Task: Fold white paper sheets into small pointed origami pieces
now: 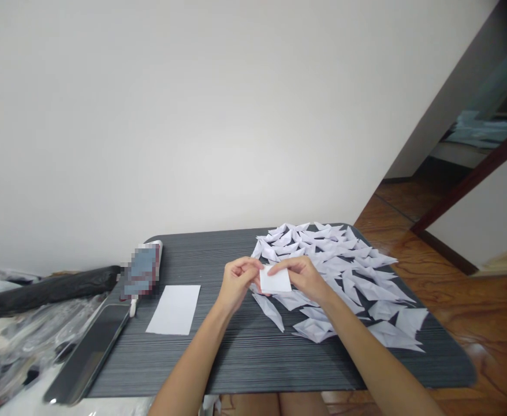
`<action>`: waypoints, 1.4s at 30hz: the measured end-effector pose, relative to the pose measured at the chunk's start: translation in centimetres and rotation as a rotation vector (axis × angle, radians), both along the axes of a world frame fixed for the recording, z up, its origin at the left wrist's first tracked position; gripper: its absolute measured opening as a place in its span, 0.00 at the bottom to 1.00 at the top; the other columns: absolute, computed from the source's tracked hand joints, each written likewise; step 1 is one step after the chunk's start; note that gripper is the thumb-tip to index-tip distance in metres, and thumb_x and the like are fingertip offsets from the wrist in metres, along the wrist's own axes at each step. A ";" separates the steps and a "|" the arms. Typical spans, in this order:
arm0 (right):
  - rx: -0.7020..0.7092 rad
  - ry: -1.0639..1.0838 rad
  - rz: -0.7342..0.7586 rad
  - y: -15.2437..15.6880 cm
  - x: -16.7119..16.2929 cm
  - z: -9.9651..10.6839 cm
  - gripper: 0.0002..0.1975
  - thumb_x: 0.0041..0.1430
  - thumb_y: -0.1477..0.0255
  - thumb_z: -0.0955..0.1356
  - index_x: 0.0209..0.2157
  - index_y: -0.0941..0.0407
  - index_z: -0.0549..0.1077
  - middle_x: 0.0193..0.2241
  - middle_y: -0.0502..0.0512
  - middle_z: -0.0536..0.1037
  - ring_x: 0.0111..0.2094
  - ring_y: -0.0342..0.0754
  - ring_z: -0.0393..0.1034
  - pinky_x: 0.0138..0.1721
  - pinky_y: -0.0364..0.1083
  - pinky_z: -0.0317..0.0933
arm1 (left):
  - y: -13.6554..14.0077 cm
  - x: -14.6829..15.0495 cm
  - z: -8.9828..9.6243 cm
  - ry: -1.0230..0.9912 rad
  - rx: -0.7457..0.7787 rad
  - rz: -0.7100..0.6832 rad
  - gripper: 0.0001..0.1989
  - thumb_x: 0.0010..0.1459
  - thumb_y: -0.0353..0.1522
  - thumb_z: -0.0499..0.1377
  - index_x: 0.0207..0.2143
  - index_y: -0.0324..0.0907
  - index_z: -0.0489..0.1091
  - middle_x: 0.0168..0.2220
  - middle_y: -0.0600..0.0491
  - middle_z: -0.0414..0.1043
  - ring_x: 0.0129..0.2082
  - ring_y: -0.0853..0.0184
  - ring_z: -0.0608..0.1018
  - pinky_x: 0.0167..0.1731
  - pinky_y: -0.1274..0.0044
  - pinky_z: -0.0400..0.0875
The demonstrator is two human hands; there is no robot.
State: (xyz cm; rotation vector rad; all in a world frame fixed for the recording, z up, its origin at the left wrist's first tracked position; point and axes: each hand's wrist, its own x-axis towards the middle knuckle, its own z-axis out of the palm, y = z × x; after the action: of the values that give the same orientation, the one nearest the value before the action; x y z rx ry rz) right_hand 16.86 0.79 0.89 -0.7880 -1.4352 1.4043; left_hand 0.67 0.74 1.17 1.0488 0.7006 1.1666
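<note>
Between my two hands, above the middle of the dark table, is a small folded square of white paper (276,281). My left hand (239,283) pinches its left edge with thumb and fingertips. On the other side, my right hand (304,278) grips the upper right edge, thumb on top. Just beyond and to the right lie many folded white paper boats (335,266), spread across the right half of the table. One paper boat (269,310) rests close below the held paper. A flat white sheet (174,310) lies to the left of my left hand.
A phone (91,352) lies at the left edge of the dark striped table (236,364). Near it is a blurred-out object (141,270) with a white plug (133,306). Plastic-wrapped items and a black roll (49,290) are left of the table. A wall stands behind.
</note>
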 end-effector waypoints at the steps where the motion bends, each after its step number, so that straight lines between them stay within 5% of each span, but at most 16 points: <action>1: 0.007 -0.022 -0.011 -0.1 0.0 0.2 0.09 0.48 0.74 0.65 0.27 0.59 0.78 0.17 0.51 0.74 0.15 0.37 0.61 0.15 0.37 0.54 | -0.1 0.0 0.0 0.005 -0.012 -0.013 0.07 0.44 0.33 0.60 0.27 0.38 0.70 0.13 0.57 0.69 0.12 0.70 0.70 0.13 0.80 0.66; 4: 0.019 -0.066 -0.029 -0.2 0.2 0.5 0.09 0.48 0.75 0.64 0.25 0.58 0.78 0.18 0.50 0.73 0.15 0.37 0.59 0.15 0.36 0.52 | -0.2 0.1 0.1 0.054 -0.045 -0.041 0.13 0.45 0.37 0.60 0.31 0.36 0.71 0.17 0.55 0.71 0.15 0.69 0.72 0.17 0.78 0.68; 9: 0.169 -0.168 -0.035 -0.1 0.4 0.8 0.10 0.49 0.77 0.63 0.26 0.57 0.77 0.21 0.51 0.74 0.21 0.40 0.64 0.20 0.38 0.56 | -0.1 0.1 -0.2 0.145 -0.052 -0.099 0.19 0.46 0.44 0.58 0.20 0.35 0.69 0.13 0.53 0.69 0.14 0.68 0.72 0.16 0.77 0.67; 22: 0.401 -0.305 -0.041 0.0 0.6 0.7 0.15 0.50 0.83 0.60 0.27 0.57 0.76 0.23 0.52 0.74 0.25 0.41 0.66 0.25 0.40 0.56 | 0.2 0.1 -0.2 0.227 -0.028 -0.027 0.16 0.46 0.41 0.60 0.21 0.34 0.71 0.15 0.53 0.71 0.16 0.68 0.73 0.18 0.79 0.67; 42: 0.530 -0.427 -0.112 -0.2 0.6 1.1 0.16 0.48 0.83 0.59 0.27 0.57 0.77 0.19 0.51 0.70 0.20 0.40 0.61 0.22 0.39 0.54 | -0.4 0.7 -0.4 0.402 0.122 -0.023 0.19 0.55 0.43 0.49 0.20 0.38 0.63 0.11 0.56 0.68 0.14 0.69 0.73 0.16 0.80 0.65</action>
State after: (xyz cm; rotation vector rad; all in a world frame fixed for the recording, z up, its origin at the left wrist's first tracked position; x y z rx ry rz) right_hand 17.50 0.59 2.02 -0.8266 -1.9452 0.7317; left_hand 1.39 0.39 0.77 1.4120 0.9354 0.9963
